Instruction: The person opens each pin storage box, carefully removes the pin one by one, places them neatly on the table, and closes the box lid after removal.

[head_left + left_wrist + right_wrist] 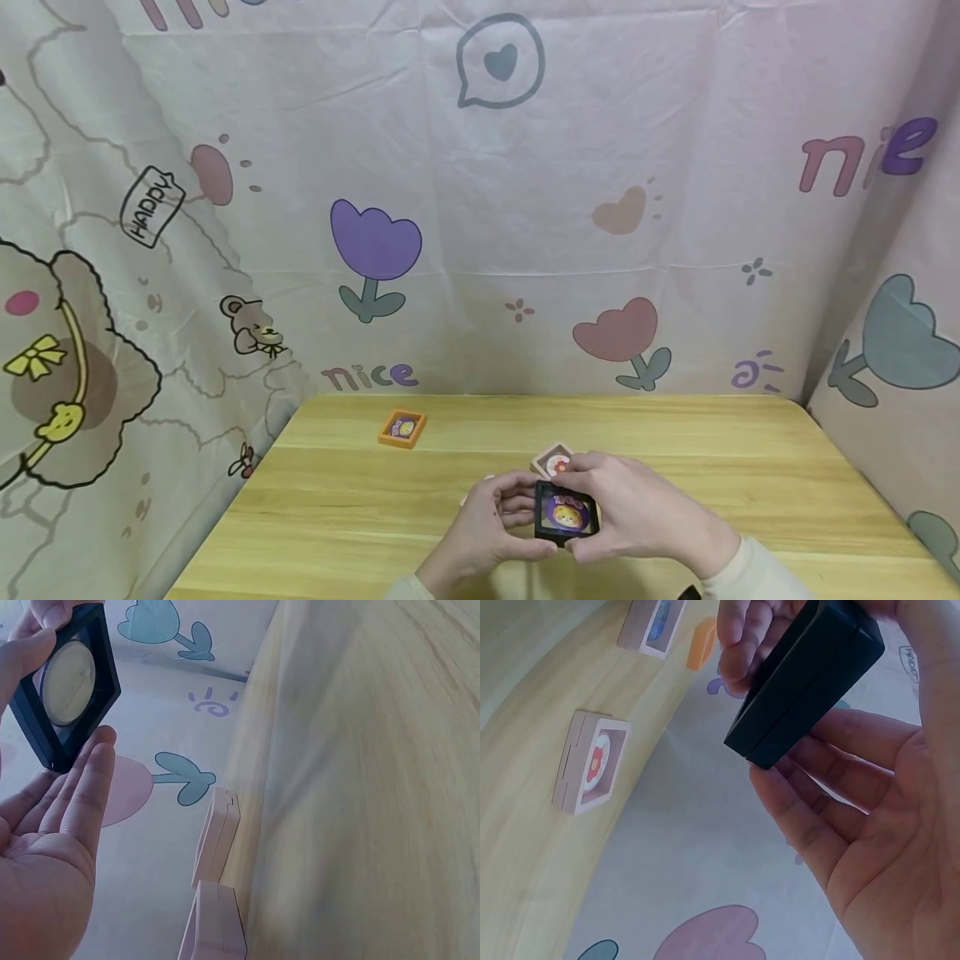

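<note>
Both hands hold a small square black display frame (566, 510) above the table. Inside it is a round purple badge with a yellow bear face. My right hand (637, 508) grips the frame's right side, with its thumb at the near edge and its fingers at the far edge. My left hand (480, 529) is at the left side; its thumb touches the near left corner and its fingers reach along the frame's side. In the left wrist view the frame's other face shows a pale disc (69, 682). Part of the frame is hidden behind fingers in the right wrist view.
A pale pink frame with a red flower badge (557, 460) lies just beyond the hands. An orange frame (402, 428) lies at the back left of the wooden table (315, 500). Another pale frame (651, 626) is mostly hidden by the left hand in the head view. Printed cloth (480, 208) surrounds the table.
</note>
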Demonstrator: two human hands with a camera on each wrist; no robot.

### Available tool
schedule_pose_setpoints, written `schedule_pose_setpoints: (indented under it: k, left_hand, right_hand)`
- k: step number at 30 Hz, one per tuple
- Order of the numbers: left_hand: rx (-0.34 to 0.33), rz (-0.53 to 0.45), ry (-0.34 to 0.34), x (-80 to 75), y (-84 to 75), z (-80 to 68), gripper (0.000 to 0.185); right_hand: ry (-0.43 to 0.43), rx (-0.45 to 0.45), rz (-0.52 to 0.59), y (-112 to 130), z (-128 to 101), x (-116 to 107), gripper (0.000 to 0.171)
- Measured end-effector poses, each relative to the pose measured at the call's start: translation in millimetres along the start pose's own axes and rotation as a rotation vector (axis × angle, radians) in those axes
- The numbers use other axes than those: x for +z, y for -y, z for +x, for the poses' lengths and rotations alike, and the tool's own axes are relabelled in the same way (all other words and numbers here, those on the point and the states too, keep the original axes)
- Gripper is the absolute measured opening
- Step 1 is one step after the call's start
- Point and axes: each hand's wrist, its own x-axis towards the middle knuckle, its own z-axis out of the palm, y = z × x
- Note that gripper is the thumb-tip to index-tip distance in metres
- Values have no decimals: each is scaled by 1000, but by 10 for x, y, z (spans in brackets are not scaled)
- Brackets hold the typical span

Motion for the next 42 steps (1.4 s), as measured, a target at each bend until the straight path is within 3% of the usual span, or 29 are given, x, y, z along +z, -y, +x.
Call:
schedule_pose_setpoints:
  k: [8, 17, 24, 42]
  left_hand:
    - [-12, 1, 19, 19, -47, -28, 66]
    - [2, 0, 1, 16, -46, -16, 67]
    - [5, -12, -4, -1, -24, -7, 68]
    - [-30, -74, -57, -48, -58, -9, 70]
  right_hand:
    - [35, 34, 171, -36, -27, -92, 37]
    - [-3, 40, 119, -34, -31, -43, 47]
    - [-3, 79, 153, -54, -53, -10, 59]
    - [-71, 147, 214, -128, -133, 29, 60]
